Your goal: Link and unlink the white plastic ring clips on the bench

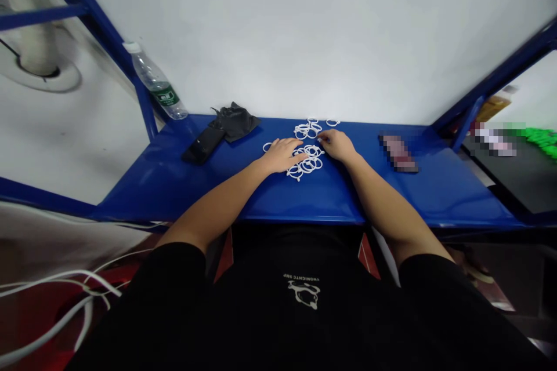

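- The left hand (pixel 282 155) lay palm down and loosely spread, its fingers over the left side of the near heap of white rings (pixel 310 161), midway along the blue metal shelf (pixel 300 203), between its front and back edges. Light pressure there would have steadied the heap without jamming the rings together.
- The right hand (pixel 340 145) was narrow, fingertips drawn together around a small white bit just beyond that heap; whether it was truly gripped, I could not tell. A pinch on one rim alone seemed best.
- The farther cluster of rings (pixel 308 130) lay near the back edge, with a lone ring (pixel 333 125) to its right. Those called for a gentle touch, since a push could have sent them against the wall.
- The rings overlapped and looked apt to catch on their small knobs, so lifting straight up, slowly, would have served better than tugging sideways.
- The black phone (pixel 203 145) and crumpled black bag (pixel 237 122) sat toward the left edge, well apart from the rings, leaving the elbows room.
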Motion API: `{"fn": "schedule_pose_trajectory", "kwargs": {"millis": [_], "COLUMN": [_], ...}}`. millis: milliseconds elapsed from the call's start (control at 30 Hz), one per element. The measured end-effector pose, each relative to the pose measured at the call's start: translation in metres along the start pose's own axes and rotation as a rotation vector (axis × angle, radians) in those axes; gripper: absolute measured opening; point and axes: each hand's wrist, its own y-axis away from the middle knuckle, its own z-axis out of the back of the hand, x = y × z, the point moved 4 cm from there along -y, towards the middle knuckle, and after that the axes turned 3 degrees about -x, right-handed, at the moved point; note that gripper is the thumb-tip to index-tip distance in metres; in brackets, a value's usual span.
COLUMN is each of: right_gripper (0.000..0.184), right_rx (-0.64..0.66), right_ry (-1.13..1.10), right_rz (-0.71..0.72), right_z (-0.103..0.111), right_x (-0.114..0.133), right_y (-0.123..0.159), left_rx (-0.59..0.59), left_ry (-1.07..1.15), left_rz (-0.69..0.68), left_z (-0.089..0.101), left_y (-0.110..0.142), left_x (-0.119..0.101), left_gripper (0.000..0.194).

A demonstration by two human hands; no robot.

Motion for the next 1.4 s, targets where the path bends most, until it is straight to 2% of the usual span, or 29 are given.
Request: {"fn": "schedule_pose_trajectory", "kwargs": {"millis": [200, 367, 567, 867, 933, 1000, 1067, 1133, 1267, 1400], "right_gripper": [0.033, 0.025, 0.022, 0.026, 0.029, 0.037, 0.042, 0.042, 0.055, 0.066], "right_rx": [-0.177, -0.179, -0.153, -0.108, -0.116, -0.169, -0.257, -0.281, -0.157, -0.046], "right_ry": [-0.251, -0.360, -0.408, -0.431, -0.436, -0.426, -0.378, -0.275, -0.066, 0.031], "right_rz": [0.206, 0.403, 0.420, 0.442, 0.425, 0.347, 0.196, 0.050, -0.164, -0.185], "right_z": [0.015, 0.016, 0.015, 0.016, 0.017, 0.018, 0.018, 0.015, 0.001, -0.009], "right_x": [0.036, 0.067, 0.069, 0.072, 0.068, 0.055, 0.032, 0.005, -0.037, -0.043], "right_y": [0.014, 0.028, 0.030, 0.030, 0.027, 0.021, 0.013, 0.006, -0.009, -0.019], "left_rx": [-0.162, -0.203, -0.139, -0.159, -0.162, -0.172, -0.184, -0.187, -0.155, -0.108], "left_ry": [0.001, -0.045, -0.102, -0.104, -0.083, -0.056, -0.028, -0.003, 0.005, 0.027], "left_rz": [-0.053, -0.144, -0.260, -0.277, -0.258, -0.243, -0.229, -0.212, -0.201, -0.222], "left_z": [0.017, 0.022, 0.021, 0.022, 0.023, 0.023, 0.024, 0.023, 0.020, 0.017], "left_y": [-0.003, -0.002, 0.000, 0.002, 0.002, 0.002, 0.002, 0.002, 0.000, -0.001], "left_x": [-0.005, -0.010, -0.011, -0.013, -0.012, -0.012, -0.013, -0.013, -0.012, -0.011], "left_gripper": [0.034, 0.022, 0.022, 0.029, 0.026, 0.023, 0.021, 0.022, 0.022, 0.021]}}
